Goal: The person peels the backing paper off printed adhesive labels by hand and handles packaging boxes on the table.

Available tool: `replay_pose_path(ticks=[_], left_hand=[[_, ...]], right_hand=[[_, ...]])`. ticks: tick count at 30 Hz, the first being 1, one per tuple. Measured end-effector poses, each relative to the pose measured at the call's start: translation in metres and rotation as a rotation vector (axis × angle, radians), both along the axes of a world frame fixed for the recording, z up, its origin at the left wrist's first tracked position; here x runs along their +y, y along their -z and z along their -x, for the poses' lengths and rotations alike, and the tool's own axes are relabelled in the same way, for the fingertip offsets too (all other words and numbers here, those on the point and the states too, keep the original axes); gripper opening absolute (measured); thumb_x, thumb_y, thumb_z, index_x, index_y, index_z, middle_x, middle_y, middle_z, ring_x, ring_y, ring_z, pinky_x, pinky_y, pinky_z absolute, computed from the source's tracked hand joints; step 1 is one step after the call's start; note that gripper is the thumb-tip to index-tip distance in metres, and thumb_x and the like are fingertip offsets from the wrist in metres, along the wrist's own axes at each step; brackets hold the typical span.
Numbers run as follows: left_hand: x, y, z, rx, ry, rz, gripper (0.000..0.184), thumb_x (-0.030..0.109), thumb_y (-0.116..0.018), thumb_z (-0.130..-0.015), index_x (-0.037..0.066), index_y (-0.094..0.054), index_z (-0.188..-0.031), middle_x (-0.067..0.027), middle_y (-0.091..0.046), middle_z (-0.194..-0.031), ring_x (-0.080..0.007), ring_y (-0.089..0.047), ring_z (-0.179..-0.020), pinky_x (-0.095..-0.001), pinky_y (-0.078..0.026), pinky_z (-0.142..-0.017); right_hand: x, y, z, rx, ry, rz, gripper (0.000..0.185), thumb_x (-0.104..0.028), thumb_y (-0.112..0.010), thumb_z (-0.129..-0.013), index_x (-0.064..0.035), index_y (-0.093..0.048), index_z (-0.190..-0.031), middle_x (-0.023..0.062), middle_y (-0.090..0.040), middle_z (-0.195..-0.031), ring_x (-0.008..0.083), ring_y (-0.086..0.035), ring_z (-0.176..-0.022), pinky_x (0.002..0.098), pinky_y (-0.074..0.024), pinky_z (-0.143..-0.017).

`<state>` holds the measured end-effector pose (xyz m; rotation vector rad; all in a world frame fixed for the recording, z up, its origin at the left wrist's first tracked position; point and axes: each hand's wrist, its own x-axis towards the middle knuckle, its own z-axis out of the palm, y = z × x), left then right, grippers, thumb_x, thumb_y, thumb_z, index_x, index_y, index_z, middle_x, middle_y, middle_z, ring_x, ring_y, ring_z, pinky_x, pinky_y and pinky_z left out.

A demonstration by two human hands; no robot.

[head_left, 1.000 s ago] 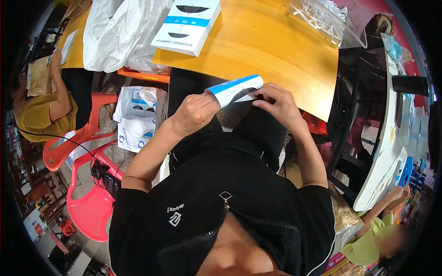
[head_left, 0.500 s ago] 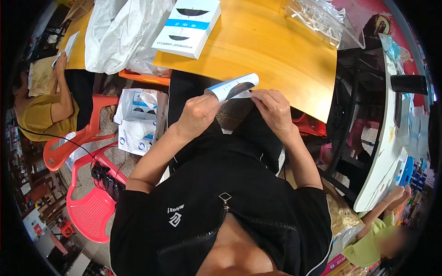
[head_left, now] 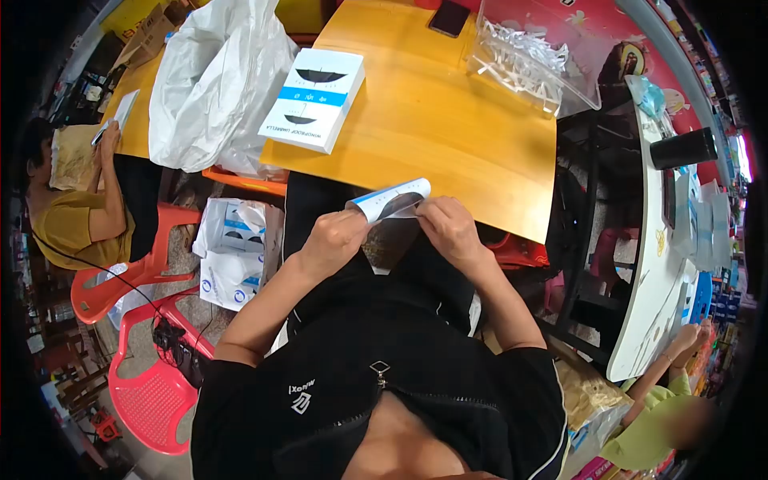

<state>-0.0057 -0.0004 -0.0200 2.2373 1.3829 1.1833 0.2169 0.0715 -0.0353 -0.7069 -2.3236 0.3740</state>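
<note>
A curled printed sheet (head_left: 390, 198), white with a blue band and a black umbrella picture, is held between my hands over my lap, just in front of the table edge. My left hand (head_left: 332, 242) is closed on its left end. At the other end my right hand (head_left: 453, 229) pinches the edge between thumb and fingers. On the yellow table (head_left: 432, 120) lies a thick white block (head_left: 314, 100) printed "WINDPROOF UMBRELLA" with the same kind of picture; whether it is a box or a stack of sheets I cannot tell.
A white plastic sack (head_left: 216, 88) stands left of the block. A clear bin (head_left: 580, 100) of white strips and a phone (head_left: 450, 18) are at the back. An open bag (head_left: 236, 268) with similar prints and a pink chair (head_left: 152, 392) are at left. Other people sit on both sides.
My view has shifted, so the table and my hands appear lower and a phone has come into sight. Both hands still hold the sheet, which stays curled.
</note>
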Motion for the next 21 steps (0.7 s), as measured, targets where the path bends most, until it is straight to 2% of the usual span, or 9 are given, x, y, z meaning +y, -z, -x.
replay_pose_path(ticks=[8, 10, 13, 16, 17, 18, 19, 21], left_hand=[[0.003, 0.002, -0.002, 0.010, 0.026, -0.018, 0.014, -0.005, -0.061, -0.072, 0.001, -0.048, -0.069, -0.0145, -0.052, -0.063, -0.0314, -0.057, -0.059, -0.0367, -0.046, -0.050], [0.004, 0.001, -0.002, -0.006, 0.032, -0.017, 0.014, -0.005, -0.061, -0.072, 0.001, -0.048, -0.070, -0.0140, -0.052, -0.062, -0.0310, -0.057, -0.058, -0.0367, -0.046, -0.050], [0.003, 0.002, -0.003, -0.017, 0.046, -0.045, 0.012, -0.006, -0.060, -0.070, 0.001, -0.049, -0.070, -0.0127, -0.050, -0.061, -0.0299, -0.056, -0.058, -0.0362, -0.045, -0.050], [0.003, -0.001, 0.003, 0.009, 0.053, -0.063, 0.012, -0.006, -0.059, -0.069, 0.001, -0.050, -0.072, -0.0120, -0.050, -0.062, -0.0286, -0.056, -0.058, -0.0356, -0.045, -0.050], [0.004, -0.001, 0.005, 0.026, 0.053, -0.098, 0.011, -0.006, -0.059, -0.069, 0.001, -0.050, -0.072, -0.0117, -0.050, -0.062, -0.0285, -0.056, -0.057, -0.0354, -0.046, -0.050], [0.004, -0.003, 0.006, 0.042, 0.054, -0.134, 0.011, -0.005, -0.059, -0.069, 0.000, -0.050, -0.072, -0.0115, -0.050, -0.062, -0.0284, -0.055, -0.057, -0.0351, -0.046, -0.050], [0.005, -0.008, 0.006, 0.045, 0.056, -0.178, 0.012, -0.005, -0.059, -0.069, 0.001, -0.049, -0.070, -0.0107, -0.050, -0.062, -0.0263, -0.055, -0.056, -0.0345, -0.046, -0.050], [0.004, -0.014, 0.008, 0.082, 0.058, -0.200, 0.012, -0.004, -0.060, -0.069, 0.001, -0.049, -0.069, -0.0102, -0.051, -0.062, -0.0249, -0.056, -0.056, -0.0337, -0.045, -0.050]], right_hand=[[0.002, 0.004, 0.001, 0.009, -0.010, 0.030, 0.015, 0.002, -0.062, -0.070, -0.0045, -0.054, -0.080, 0.0105, -0.055, -0.076, 0.0286, -0.056, -0.073, 0.0371, -0.0445, -0.064], [0.002, 0.008, 0.000, -0.039, 0.023, 0.078, 0.020, 0.007, -0.065, -0.065, -0.0036, -0.053, -0.078, 0.0118, -0.054, -0.077, 0.0299, -0.056, -0.072, 0.0372, -0.0466, -0.063], [0.003, 0.010, 0.003, 0.051, 0.017, 0.226, 0.020, 0.006, -0.064, -0.068, -0.0037, -0.052, -0.079, 0.0130, -0.051, -0.075, 0.0296, -0.054, -0.070, 0.0367, -0.0448, -0.060], [0.000, -0.013, 0.000, 0.142, 0.005, 0.541, 0.023, -0.003, -0.072, -0.071, -0.0049, -0.054, -0.085, 0.0022, -0.045, -0.070, 0.0137, -0.044, -0.061, 0.0247, -0.0377, -0.057], [0.004, -0.010, -0.011, 0.110, 0.026, 0.815, 0.025, -0.009, -0.074, -0.073, -0.0039, -0.057, -0.090, -0.0009, -0.049, -0.071, 0.0100, -0.049, -0.068, 0.0250, -0.0409, -0.060], [0.006, -0.013, -0.015, 0.269, 0.053, 1.069, 0.018, -0.009, -0.070, -0.078, -0.0040, -0.057, -0.089, -0.0056, -0.050, -0.072, 0.0038, -0.048, -0.070, 0.0188, -0.0386, -0.062], [0.007, -0.016, -0.017, 0.368, 0.097, 1.124, 0.010, -0.010, -0.064, -0.084, -0.0032, -0.058, -0.088, -0.0058, -0.054, -0.076, 0.0028, -0.049, -0.071, 0.0165, -0.0387, -0.065], [0.016, -0.017, -0.027, 0.302, 0.078, 1.115, 0.012, -0.013, -0.060, -0.088, -0.0012, -0.061, -0.092, -0.0035, -0.058, -0.081, 0.0035, -0.051, -0.075, 0.0177, -0.0405, -0.068]])
